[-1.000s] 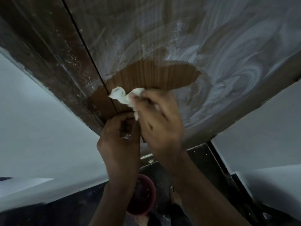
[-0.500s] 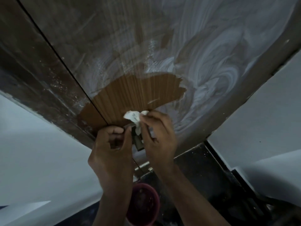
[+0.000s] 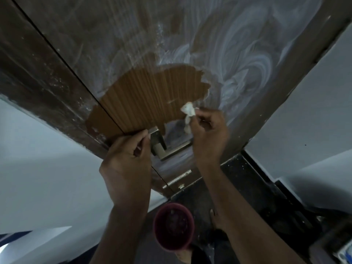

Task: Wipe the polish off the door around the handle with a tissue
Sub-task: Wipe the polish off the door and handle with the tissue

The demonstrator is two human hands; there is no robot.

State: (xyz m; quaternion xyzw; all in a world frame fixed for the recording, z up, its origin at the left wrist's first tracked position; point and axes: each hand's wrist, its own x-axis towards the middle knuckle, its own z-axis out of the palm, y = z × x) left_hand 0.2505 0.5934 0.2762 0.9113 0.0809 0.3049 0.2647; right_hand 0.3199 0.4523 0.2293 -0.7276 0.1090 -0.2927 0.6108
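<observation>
Tissue (image 3: 187, 111), pinched in the right hand (image 3: 208, 136) above the door handle (image 3: 159, 144) (left hand (image 3: 127, 161) curled shut beside it), is small and may smear polish back onto cleared wood

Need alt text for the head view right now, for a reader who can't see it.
The right hand presses a crumpled tissue to the door above the handle, at the edge of a wiped brown patch; white polish swirls remain. The left hand is beside the handle.
</observation>
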